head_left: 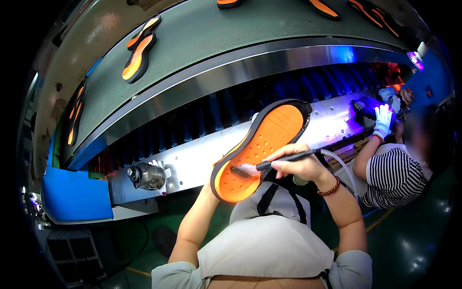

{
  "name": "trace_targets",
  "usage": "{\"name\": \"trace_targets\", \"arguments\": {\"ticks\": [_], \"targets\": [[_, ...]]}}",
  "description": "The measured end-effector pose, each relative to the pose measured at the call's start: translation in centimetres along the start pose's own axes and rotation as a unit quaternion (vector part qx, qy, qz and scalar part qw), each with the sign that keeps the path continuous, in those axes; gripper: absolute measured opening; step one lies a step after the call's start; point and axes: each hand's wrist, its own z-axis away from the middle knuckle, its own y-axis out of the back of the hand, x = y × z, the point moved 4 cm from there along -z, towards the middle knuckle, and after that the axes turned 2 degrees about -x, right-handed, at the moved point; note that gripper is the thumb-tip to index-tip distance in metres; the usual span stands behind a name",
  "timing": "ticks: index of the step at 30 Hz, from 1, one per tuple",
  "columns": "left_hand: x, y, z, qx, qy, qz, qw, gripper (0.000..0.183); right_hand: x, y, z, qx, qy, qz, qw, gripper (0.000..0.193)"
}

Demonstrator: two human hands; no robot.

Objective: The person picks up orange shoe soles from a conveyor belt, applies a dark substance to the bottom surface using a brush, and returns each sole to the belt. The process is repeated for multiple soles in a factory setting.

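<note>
An orange shoe sole [274,130] with a black rim and rows of small dimples is held up in front of me, tilted. Underneath its near end is my left hand [212,183], closed on the sole, with most of its fingers hidden behind it. My right hand [305,166] grips a brush [263,166] by its black handle, and a pale tube runs from the handle's back end. The brush's dark bristles touch the orange face of the sole, toward its near end.
Beyond a metal ledge [192,153], a green conveyor belt [202,45] carries several orange and black soles [139,57]. A glass bottle [147,176] stands on the ledge at left, by a blue panel [74,195]. At right, a co-worker's gloved hand [383,119] is at a dark shoe part under violet light.
</note>
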Motion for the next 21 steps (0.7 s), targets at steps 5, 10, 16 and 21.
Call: {"name": "trace_targets", "arguments": {"ticks": [5, 10, 16, 21], "targets": [[-0.3, -0.3, -0.1, 0.007, -0.017, -0.015, 1.0, 0.058, 1.5, 3.4, 0.0, 0.124, 0.085, 0.026, 0.988, 0.013], [-0.3, 0.1, 0.7, 0.019, -0.023, -0.013, 0.999, 0.06, 3.7, 7.1, -0.9, 0.347, 0.119, 0.092, 0.926, 0.015], [-0.1, 0.7, 1.1, 0.05, -0.052, -0.045, 0.996, 0.061, 3.5, -0.2, -1.5, 0.314, 0.206, 0.373, 0.848, 0.012], [0.7, 0.9, 1.5, 0.014, -0.028, 0.019, 0.999, 0.061, 2.3, -4.0, 0.1, 0.185, 0.271, 0.38, 0.865, 0.018]]}}
